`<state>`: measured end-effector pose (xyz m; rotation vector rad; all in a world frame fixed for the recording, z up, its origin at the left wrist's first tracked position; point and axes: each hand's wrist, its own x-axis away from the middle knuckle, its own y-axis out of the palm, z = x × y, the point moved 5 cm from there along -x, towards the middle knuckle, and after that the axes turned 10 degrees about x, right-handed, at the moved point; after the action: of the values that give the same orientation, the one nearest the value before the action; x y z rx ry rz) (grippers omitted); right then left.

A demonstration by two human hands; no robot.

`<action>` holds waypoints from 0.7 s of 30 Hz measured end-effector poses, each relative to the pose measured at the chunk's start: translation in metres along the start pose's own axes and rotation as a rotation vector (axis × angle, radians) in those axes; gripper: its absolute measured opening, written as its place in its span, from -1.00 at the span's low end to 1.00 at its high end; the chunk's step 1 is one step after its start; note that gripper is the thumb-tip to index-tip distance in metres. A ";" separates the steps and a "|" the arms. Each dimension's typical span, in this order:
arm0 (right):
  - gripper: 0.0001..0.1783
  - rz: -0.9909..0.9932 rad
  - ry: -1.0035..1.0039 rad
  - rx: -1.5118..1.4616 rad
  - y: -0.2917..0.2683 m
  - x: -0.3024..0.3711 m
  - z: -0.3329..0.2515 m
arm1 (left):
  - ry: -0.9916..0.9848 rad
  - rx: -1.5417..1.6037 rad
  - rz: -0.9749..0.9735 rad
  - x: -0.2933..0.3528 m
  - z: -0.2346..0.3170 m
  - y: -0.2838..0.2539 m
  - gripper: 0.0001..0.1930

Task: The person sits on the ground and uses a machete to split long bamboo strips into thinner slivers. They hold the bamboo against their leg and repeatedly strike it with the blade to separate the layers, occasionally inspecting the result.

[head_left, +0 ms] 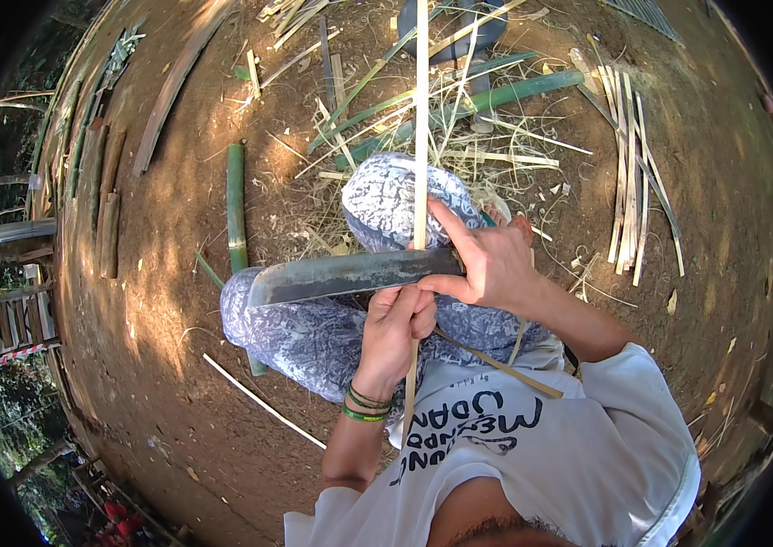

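My right hand is wrapped tight around the handle end of a long, broad blade, with my forefinger stretched up along a thin pale bamboo strip. The blade lies level across my lap, its tip pointing to my left. My left hand sits just under the blade, fingers curled shut on the same strip where it meets the metal. The strip runs upright from my chest, past my patterned knee, and away over the ground. Green bamboo poles and a heap of shavings lie beyond my knee, and a bundle of split slats rests on the dirt to my right.
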<state>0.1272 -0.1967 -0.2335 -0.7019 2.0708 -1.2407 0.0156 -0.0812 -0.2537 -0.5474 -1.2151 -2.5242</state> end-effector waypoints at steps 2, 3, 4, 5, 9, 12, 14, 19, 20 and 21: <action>0.17 0.010 -0.007 -0.010 0.001 0.002 0.000 | -0.003 -0.022 0.016 0.004 0.001 0.003 -0.82; 0.17 0.007 -0.011 -0.010 0.002 0.003 0.000 | -0.006 -0.026 0.022 0.007 0.002 0.004 -0.82; 0.18 0.004 -0.014 -0.010 0.003 0.004 0.000 | -0.010 -0.030 0.028 0.009 0.002 0.005 -0.82; 0.18 0.018 -0.020 -0.027 0.004 0.005 0.000 | -0.010 -0.016 0.039 0.011 0.002 0.006 -0.83; 0.11 0.092 -0.073 -0.004 -0.009 0.003 -0.002 | 0.006 -0.007 0.039 0.017 0.000 0.003 -0.74; -0.04 0.057 0.288 0.048 -0.008 -0.006 0.056 | -0.035 -0.011 0.010 0.044 -0.005 -0.008 -0.59; -0.13 0.157 0.411 -0.044 -0.021 -0.012 0.095 | -0.075 0.006 0.030 0.054 -0.005 -0.012 -0.52; -0.17 0.090 0.183 -0.194 -0.034 -0.012 0.053 | -0.063 0.094 0.003 0.030 0.001 0.005 -0.45; -0.11 0.125 0.095 -0.175 -0.030 -0.011 0.041 | -0.045 0.113 -0.022 0.024 0.002 0.010 -0.44; -0.08 0.085 0.057 -0.113 -0.025 -0.008 0.031 | -0.001 0.067 -0.016 0.018 0.004 0.012 -0.45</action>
<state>0.1584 -0.2189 -0.2202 -0.6288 2.2080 -1.1153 0.0053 -0.0866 -0.2345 -0.5251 -1.3037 -2.4864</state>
